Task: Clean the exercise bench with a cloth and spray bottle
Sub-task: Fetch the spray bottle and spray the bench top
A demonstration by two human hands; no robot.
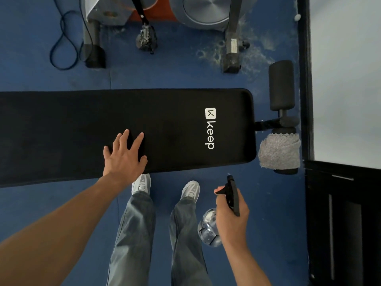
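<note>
A black padded exercise bench with a white "keep" logo runs across the middle of the head view. My left hand rests flat on its near edge, fingers spread, holding nothing. My right hand is below the bench's right end, gripping a clear spray bottle with a black trigger head that points up toward the bench. A grey cloth is draped over the lower foam roller at the bench's right end, apart from both hands.
An exercise bike's base and pedal stand behind the bench on the blue floor mat, with a black cable at the left. A black roller pad and a dark cabinet are at right. My feet stand near the bench.
</note>
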